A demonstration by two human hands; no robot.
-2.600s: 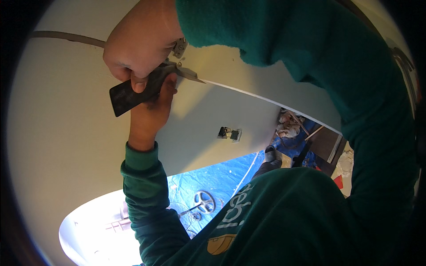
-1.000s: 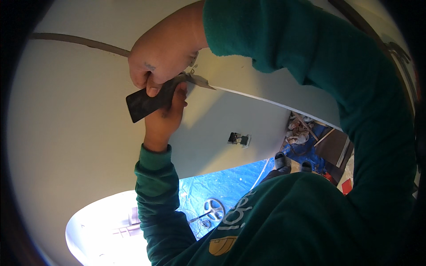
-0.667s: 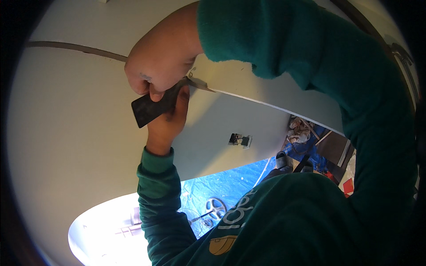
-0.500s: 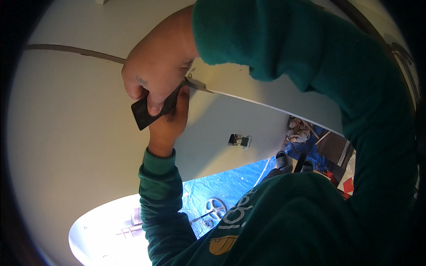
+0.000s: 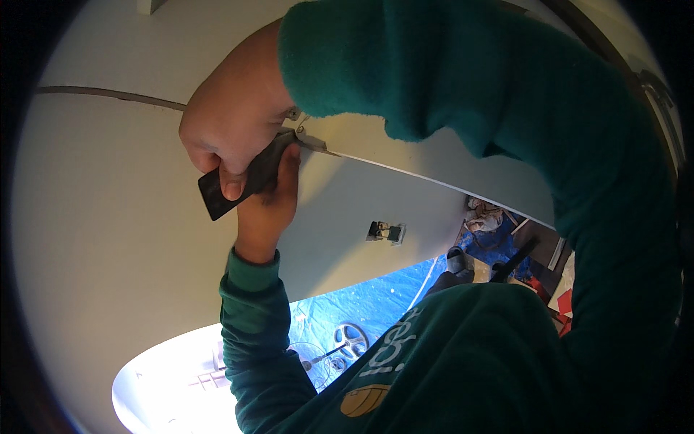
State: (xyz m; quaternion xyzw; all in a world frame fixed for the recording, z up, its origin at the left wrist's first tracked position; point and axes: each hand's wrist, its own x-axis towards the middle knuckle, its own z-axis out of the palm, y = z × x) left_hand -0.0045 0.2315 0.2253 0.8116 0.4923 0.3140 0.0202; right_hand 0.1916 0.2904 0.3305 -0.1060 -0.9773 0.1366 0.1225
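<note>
My left hand (image 5: 271, 192) comes up from below with fingers wrapped round a flat dark tool (image 5: 212, 194) with a thin blade (image 5: 316, 145). My right hand (image 5: 228, 123) reaches over from the upper right, closed on the same tool from above, its thumb bent on the dark body. The blade lies at a joint on the off-white panels (image 5: 116, 217), along a white edge (image 5: 412, 170), beside small metal fittings (image 5: 302, 129) partly hidden by my right hand.
A small black fitting in a plate (image 5: 383, 231) sits on the panel. Below are blue sheeting (image 5: 405, 282), a spoked metal wheel (image 5: 352, 340), my shoe (image 5: 457, 264), crumpled cloth with wooden strips (image 5: 484, 217), red items (image 5: 564, 302) and a brightly lit oval (image 5: 152, 383).
Over the last second my hands and the tool have shifted a little left and down in view, with my right thumb lower on the tool. Both hands still grip it.
</note>
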